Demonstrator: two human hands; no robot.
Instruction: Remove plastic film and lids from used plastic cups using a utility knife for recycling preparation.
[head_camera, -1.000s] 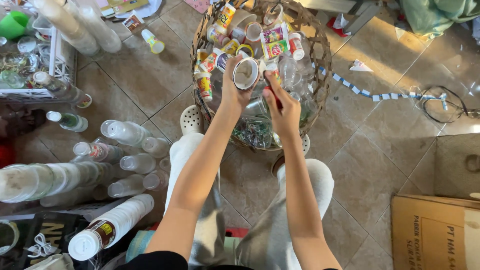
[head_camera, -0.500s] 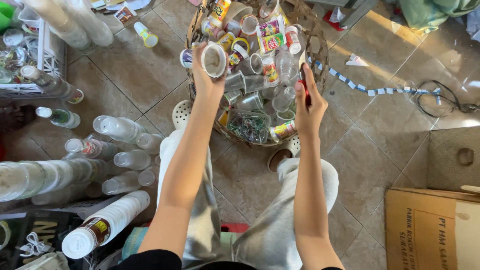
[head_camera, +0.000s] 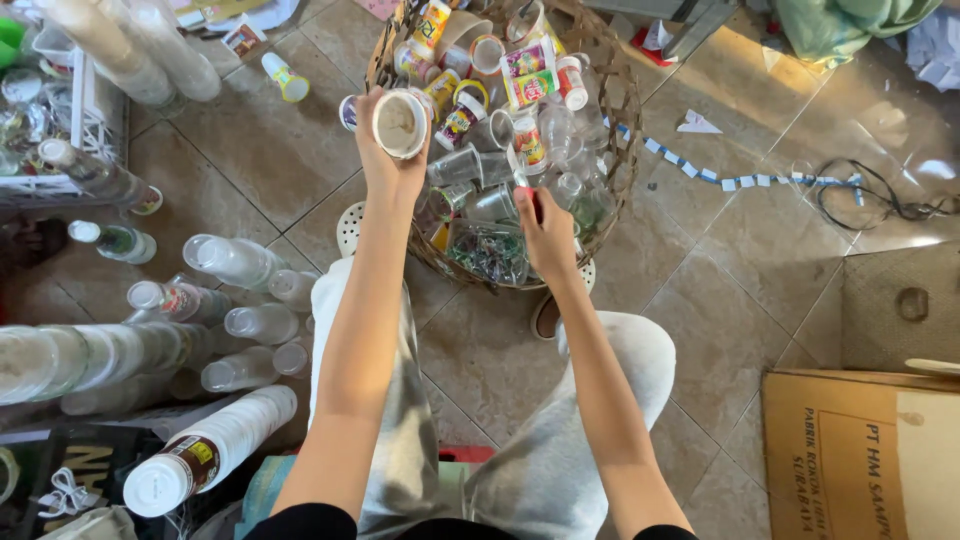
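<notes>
- the left hand (head_camera: 392, 150) grips a used plastic cup (head_camera: 400, 124) over the near-left rim of the wicker basket (head_camera: 612, 95); its fingers are clamped round the cup's wall, and the cup's open mouth faces up at the camera, its inside stained pale brown.
- the right hand (head_camera: 545, 232) is inside the basket, at its near side; the fingers are closed on a small red thing (head_camera: 534, 200), too little of it showing to tell what it is.
- the basket stands on the tiled floor (head_camera: 720, 260) just beyond the person's knees, and is heaped with clear plastic cups (head_camera: 470, 165), small bottles and coloured drink cups.
- left of the basket, clear plastic bottles (head_camera: 235, 260) lie on their sides on the floor, well apart from it.
- nearer the person than the basket, on the left, long stacks of nested cups (head_camera: 215, 445) lie flat beside the left leg.
- beyond the bottles, left of the basket, a small cup with a yellow base (head_camera: 285, 78) lies alone on the tiles.
- right of the basket, a strip of blue-and-white tape (head_camera: 740, 182) runs across the floor to a dark coiled cable (head_camera: 870, 200).
- near right of the basket, well apart, a brown cardboard box (head_camera: 860, 455) sits at the picture's corner.
- the person sits with both knees spread, in light grey trousers (head_camera: 590, 440), the basket between them.
</notes>
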